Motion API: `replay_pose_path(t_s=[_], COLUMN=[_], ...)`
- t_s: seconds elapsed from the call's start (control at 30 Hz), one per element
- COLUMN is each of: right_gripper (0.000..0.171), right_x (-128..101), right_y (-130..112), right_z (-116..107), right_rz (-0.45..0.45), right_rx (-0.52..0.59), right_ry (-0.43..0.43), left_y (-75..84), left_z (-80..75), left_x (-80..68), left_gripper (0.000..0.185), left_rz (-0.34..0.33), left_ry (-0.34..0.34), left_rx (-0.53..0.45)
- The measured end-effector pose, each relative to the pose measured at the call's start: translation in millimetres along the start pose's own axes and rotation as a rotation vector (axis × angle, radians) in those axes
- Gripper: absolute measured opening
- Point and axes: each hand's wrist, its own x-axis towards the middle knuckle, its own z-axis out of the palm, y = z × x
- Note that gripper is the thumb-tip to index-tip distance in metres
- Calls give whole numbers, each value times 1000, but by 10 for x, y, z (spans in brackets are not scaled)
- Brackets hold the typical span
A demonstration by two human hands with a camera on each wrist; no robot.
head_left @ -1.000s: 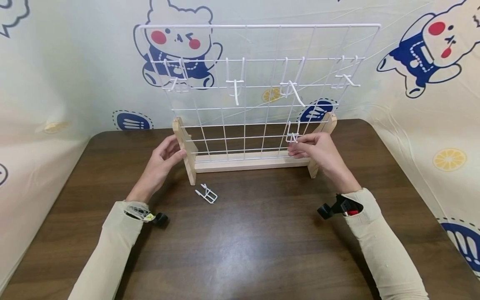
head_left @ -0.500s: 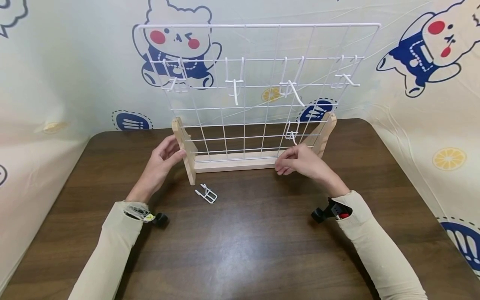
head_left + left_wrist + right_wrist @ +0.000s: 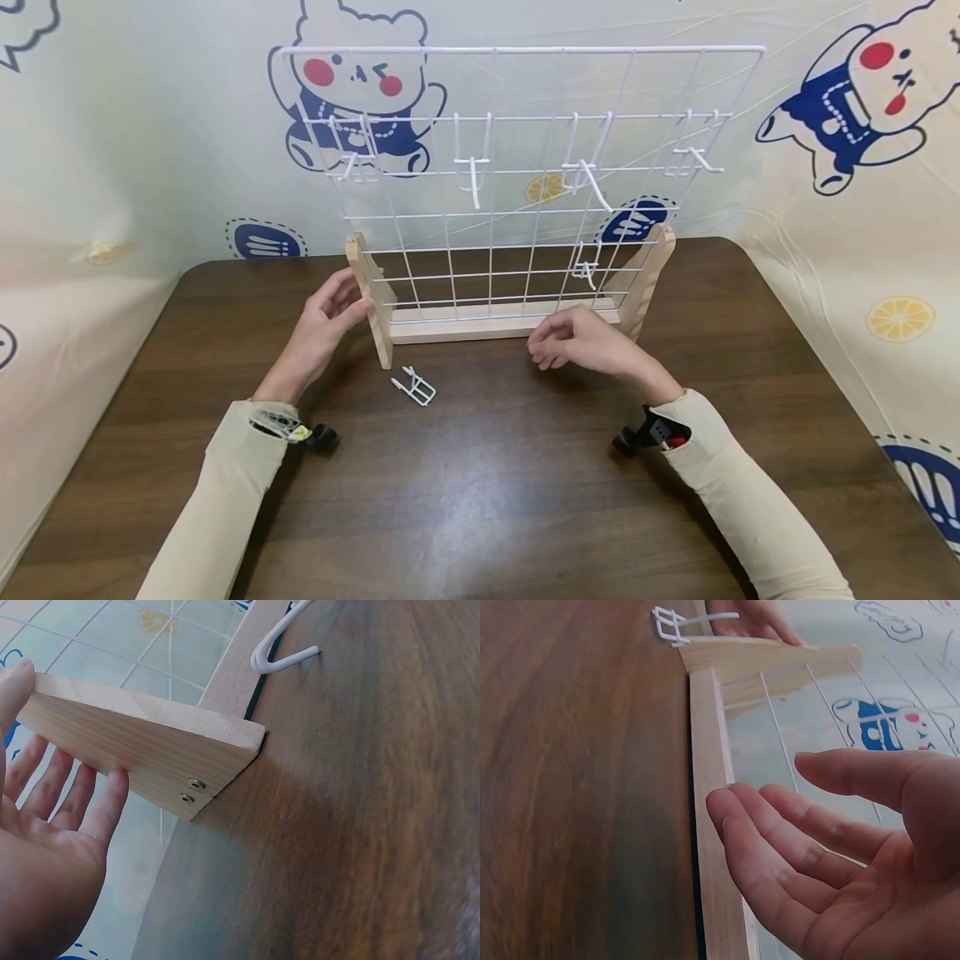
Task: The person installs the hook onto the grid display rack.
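Observation:
A white wire grid (image 3: 525, 50) stands upright in a wooden base (image 3: 465, 327) on the brown table. My left hand (image 3: 352, 296) rests against the base's left wooden foot (image 3: 142, 761), fingers straight along its side and thumb on its edge. My right hand (image 3: 543, 346) hovers low in front of the base rail (image 3: 712, 825), fingers relaxed and holding nothing. A small white hook (image 3: 584, 271) hangs on the grid's lower right, just above that hand. Another loose white hook (image 3: 413, 387) lies on the table in front of the left foot, also seen as a hook (image 3: 281, 645) in the left wrist view.
Several more white hooks hang on the grid's upper row, such as one hook (image 3: 472, 175) in the middle. The brown table (image 3: 480, 483) stretches toward me. A cartoon-printed cloth (image 3: 862, 208) backs and flanks the table.
My right hand let go of the hook on the grid's lower right and moved down and left to the front of the base. The hook stays hung. The left hand has not moved.

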Motion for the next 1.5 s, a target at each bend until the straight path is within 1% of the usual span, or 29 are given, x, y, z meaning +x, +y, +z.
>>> replay_pose_path(t_s=[0.23,0.4,0.7,0.77,0.87,1.03,1.3,1.4,1.5], right_gripper=[21,23,17,17,20,22,31,35,36], right_x=[0,32,76,110,171,253,447,516,573], right_y=[-10,-8,-26,-59,-135,-255,-413,-448,-470], right_z=[150,252,429,504,630,808,1036,1117,1191], right_rz=[8,-13,-25,-39,-82,-140,-150,-137,-126], right_rx=[-31,-68,-102,-133,-198,-307,-392,-417,-447], right_ry=[-30,-47,-25,-38,-65,-61,-79,-89,-74], left_y=[-5,-1,24,23,14,-8,7,6,5], left_z=[11,14,-3,-10,-11,21,13,6,5], left_x=[11,19,-5,-9,-12,7,13,8,3], left_gripper=[49,49,49,49,48,48,49,49,49], left_rz=[-4,-5,-8,-5,-2,15,27,23,20], left_ry=[-2,3,7,14,22,-2,-8,-8,-8], left_rx=[2,-4,-9,-8,-17,-47,-55,-57,-59])
